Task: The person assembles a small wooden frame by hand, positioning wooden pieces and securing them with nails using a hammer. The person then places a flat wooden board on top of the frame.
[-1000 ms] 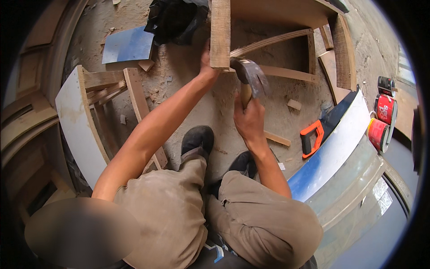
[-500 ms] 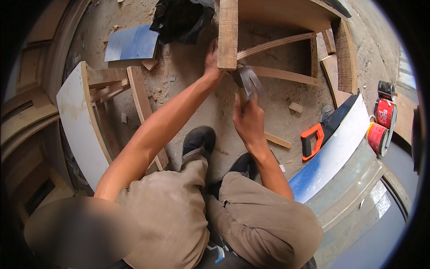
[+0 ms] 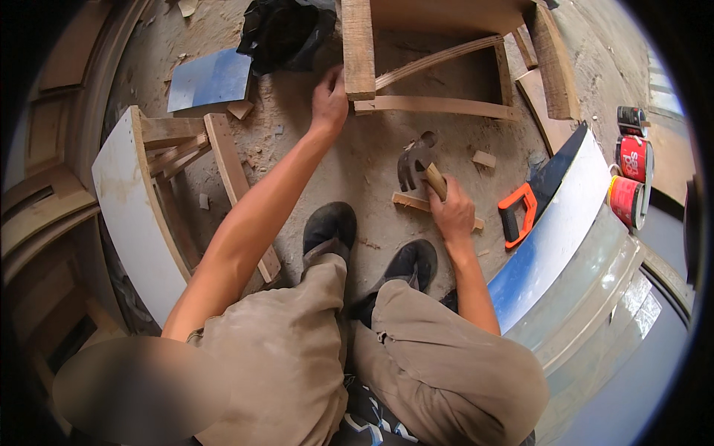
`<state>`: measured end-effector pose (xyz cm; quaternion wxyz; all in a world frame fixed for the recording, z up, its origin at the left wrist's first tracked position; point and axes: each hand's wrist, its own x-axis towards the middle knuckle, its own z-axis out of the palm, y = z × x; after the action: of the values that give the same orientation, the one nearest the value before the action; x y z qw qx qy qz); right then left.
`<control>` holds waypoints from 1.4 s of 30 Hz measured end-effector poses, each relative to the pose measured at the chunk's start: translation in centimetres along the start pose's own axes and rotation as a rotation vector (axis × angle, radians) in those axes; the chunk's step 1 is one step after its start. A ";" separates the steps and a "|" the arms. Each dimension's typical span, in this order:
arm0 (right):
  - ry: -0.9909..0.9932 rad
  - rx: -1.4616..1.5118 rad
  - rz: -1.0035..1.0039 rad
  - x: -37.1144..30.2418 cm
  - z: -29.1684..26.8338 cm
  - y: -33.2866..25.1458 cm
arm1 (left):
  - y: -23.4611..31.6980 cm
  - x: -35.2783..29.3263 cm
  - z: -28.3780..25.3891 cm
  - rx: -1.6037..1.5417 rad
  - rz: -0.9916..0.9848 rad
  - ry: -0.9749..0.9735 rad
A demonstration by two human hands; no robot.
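Observation:
My right hand (image 3: 452, 210) is closed round the wooden handle of a claw hammer (image 3: 416, 162). The hammer's dark metal head hangs over the floor, apart from the wooden frame (image 3: 360, 56) in front of me. My left hand (image 3: 329, 100) grips the left side of that frame's near-left post, some fingers hidden by the wood. Between the frame's posts run a slanting strip and a curved lower rail (image 3: 439, 106). Below the hammer lies a thin wood strip (image 3: 414, 201), with a small wood block (image 3: 484, 159) beyond it.
On the right are an orange-handled saw (image 3: 519, 215), a blue-and-white curved panel (image 3: 554, 230) and several cans (image 3: 633, 158). A second wooden frame with a white panel (image 3: 137, 215) stands left. Farther off lie a blue board (image 3: 210, 79) and a black plastic bag (image 3: 286, 37).
My right hand has drawn the hammer from the frame's post toward me and to the right, its head turning. My left hand stays at the post. The view has shifted slightly.

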<state>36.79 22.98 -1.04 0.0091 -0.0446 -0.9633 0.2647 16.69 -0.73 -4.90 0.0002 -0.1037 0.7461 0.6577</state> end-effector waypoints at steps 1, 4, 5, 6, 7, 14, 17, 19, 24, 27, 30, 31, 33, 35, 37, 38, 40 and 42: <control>-0.032 -0.066 -0.003 0.0 -0.2 0.7 | 0.0 -0.6 -0.6 0.072 0.008 0.001; -0.017 -0.138 -0.033 0.2 0.8 2.9 | 0.2 -2.0 -2.1 0.254 0.010 -0.031; 0.009 -0.163 -0.042 0.7 0.6 2.1 | 0.0 -2.2 -2.6 0.310 0.005 -0.045; 0.034 -0.187 -0.052 1.1 0.6 1.3 | -0.3 -2.4 -3.1 0.299 0.006 -0.043; 0.060 -0.212 -0.062 1.5 0.4 0.5 | -0.6 -2.7 -3.5 0.289 0.006 -0.042; 0.238 -0.018 -0.198 5.6 -1.5 -3.8 | 3.2 -1.0 -6.2 0.351 0.436 0.171; 0.222 0.019 -0.199 6.7 -1.4 -2.6 | 5.1 1.9 -7.5 0.571 0.747 0.333; 0.177 0.089 -0.197 6.9 -1.3 -2.3 | 4.9 4.4 -8.8 0.585 0.677 0.306; 0.186 0.201 -0.184 6.8 -1.4 -2.9 | 3.8 6.4 -10.2 0.501 0.268 -0.210; 0.164 0.243 -0.155 6.6 -1.8 -3.2 | 2.5 5.5 -9.4 0.604 0.378 -0.335; 0.156 0.250 -0.104 5.9 -2.2 -2.4 | 3.0 6.2 -9.2 0.599 0.449 -0.040; 0.161 0.245 -0.082 5.6 -2.5 -2.2 | 3.1 6.6 -9.3 0.572 0.444 0.103; 0.153 0.251 -0.050 5.2 -2.8 -2.5 | 3.7 8.2 -10.4 0.441 0.321 0.288; 0.171 0.262 -0.072 5.2 -1.8 -3.0 | -0.4 12.4 -12.0 0.687 0.340 0.376; 0.189 0.234 -0.066 5.3 -1.5 -2.3 | -0.8 13.1 -10.1 0.730 0.172 0.137; 0.180 0.229 -0.059 5.2 -1.2 -2.1 | -1.1 13.3 -9.1 0.752 0.089 0.010; 0.140 0.281 -0.067 5.3 0.3 -3.9 | -5.0 15.5 -12.8 0.862 0.321 0.069; 0.152 0.260 -0.069 5.3 1.1 -4.0 | -6.5 15.8 -13.0 0.862 0.352 0.089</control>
<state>31.16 19.51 0.00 0.0966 -0.0300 -0.9183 0.3827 3.96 -16.62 -11.65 -0.1002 0.0059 0.9569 0.2725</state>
